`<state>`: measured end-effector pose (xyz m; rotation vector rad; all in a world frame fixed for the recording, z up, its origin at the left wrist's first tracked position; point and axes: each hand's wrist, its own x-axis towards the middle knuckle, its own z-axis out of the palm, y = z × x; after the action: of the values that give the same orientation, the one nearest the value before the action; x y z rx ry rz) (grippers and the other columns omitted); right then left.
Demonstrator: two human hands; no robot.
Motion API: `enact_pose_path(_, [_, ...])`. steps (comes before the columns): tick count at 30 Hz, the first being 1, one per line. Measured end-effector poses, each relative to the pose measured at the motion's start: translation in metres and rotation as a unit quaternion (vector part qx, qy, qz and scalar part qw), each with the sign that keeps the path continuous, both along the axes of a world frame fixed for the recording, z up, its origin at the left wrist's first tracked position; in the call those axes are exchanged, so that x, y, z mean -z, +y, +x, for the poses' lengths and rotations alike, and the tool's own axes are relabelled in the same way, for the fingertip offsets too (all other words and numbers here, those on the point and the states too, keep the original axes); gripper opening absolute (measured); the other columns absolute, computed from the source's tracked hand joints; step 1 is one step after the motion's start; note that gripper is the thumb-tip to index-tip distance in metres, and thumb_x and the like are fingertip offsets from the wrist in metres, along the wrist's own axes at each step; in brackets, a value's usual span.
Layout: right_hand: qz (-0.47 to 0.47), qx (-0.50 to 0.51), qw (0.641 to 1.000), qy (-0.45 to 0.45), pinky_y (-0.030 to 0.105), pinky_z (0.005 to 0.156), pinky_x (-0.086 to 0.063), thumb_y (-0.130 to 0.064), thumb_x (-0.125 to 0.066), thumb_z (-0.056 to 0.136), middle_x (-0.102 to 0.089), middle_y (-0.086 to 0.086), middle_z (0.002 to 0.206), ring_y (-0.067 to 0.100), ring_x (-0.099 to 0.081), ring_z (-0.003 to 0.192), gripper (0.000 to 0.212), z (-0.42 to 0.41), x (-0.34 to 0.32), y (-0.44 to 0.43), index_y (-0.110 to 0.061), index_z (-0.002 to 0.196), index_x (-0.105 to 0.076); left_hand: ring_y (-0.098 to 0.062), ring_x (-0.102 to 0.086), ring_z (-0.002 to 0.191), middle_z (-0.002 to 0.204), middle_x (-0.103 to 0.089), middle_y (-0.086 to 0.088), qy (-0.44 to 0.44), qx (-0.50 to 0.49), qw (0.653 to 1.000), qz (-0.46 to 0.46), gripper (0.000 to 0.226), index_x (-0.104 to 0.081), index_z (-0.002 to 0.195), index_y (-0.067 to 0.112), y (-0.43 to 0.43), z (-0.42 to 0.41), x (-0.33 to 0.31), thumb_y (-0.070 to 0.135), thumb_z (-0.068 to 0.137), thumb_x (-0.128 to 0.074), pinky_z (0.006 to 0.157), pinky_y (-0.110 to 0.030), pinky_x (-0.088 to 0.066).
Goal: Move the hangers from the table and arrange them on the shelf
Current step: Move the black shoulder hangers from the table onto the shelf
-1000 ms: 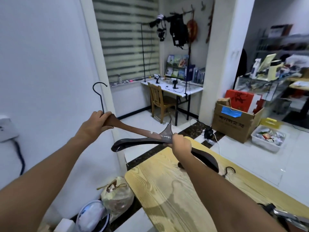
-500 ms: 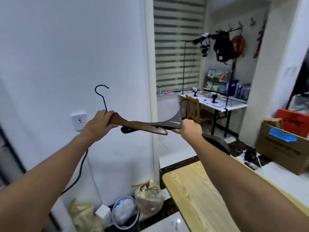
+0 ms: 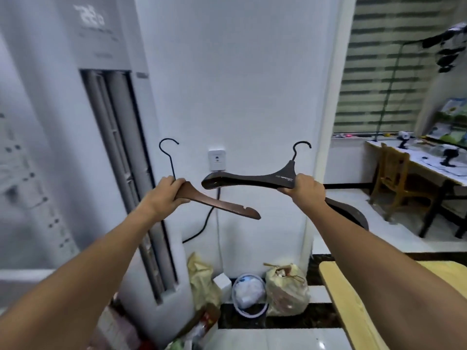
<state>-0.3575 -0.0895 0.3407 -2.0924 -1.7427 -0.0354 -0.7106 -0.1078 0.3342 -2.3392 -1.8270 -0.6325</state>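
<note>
Both hangers are off the bench and in the air, so I judge the step in hand to be the carry toward the shelf, with the placing not yet begun. The left grip is clamped round the neck of the brown hanger, just under its hook. The hook stands upright, and the one arm that shows slopes down to the right. The right grip is clamped on the dark hanger at its middle, below the hook, holding it roughly level. One arm reaches left and the other runs back behind the forearm. The two hangers are near each other but apart, the tip of the brown one lying lower than the dark one's left end. They are held up in front of a white wall with a socket, and a tall air conditioner stands to the left. Only a corner of the bench shows, low on the right, and whether more hangers lie on it cannot be told. No shelf is in view. The next move therefore calls for bringing the shelf into sight. The hangers should be kept apart on the way so the hooks do not catch each other. Then each can be set down or hooked on in turn. Which of these the shelf allows cannot be told from here.
</note>
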Motion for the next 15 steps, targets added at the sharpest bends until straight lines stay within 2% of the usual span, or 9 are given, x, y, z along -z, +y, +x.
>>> enact_pose_path(6, [-0.006,-0.084,0.996,0.012,0.029,0.065,-0.037,-0.06,-0.061,0.081,-0.064,0.008,0.097,0.027,-0.051,0.075,0.052,-0.057,0.003,0.032,-0.01,0.087,-0.046,-0.02,-0.039,0.119,0.118,-0.044,-0.004,0.008,-0.095,0.995,-0.033,0.053,-0.04,0.134,0.019,-0.032,-0.047,0.023,0.042,0.089,-0.057,0.09,-0.042,-0.046])
enact_pose_path(11, [-0.008,-0.181,0.983,0.029,0.03,0.066,-0.037,-0.063,-0.06,0.08,-0.064,0.01,0.095,0.031,-0.06,0.087,0.056,-0.092,0.011,0.058,-0.008,0.092,-0.053,-0.024,-0.042,0.114,0.116,-0.045,-0.008,-0.018,-0.169,0.984,-0.048,0.051,-0.044,0.131,0.014,-0.065,-0.068,0.046,0.038,0.089,-0.059,0.085,-0.043,-0.047])
enact_pose_path(15, [-0.017,-0.276,0.96,0.043,0.031,0.066,-0.037,-0.065,-0.061,0.078,-0.064,0.008,0.091,0.032,-0.06,0.087,0.056,-0.12,0.022,0.067,-0.01,0.088,-0.052,-0.027,-0.044,0.112,0.114,-0.048,-0.01,-0.024,-0.226,0.972,-0.059,0.053,-0.045,0.131,0.013,-0.101,-0.078,0.067,0.039,0.088,-0.061,0.091,-0.042,-0.044])
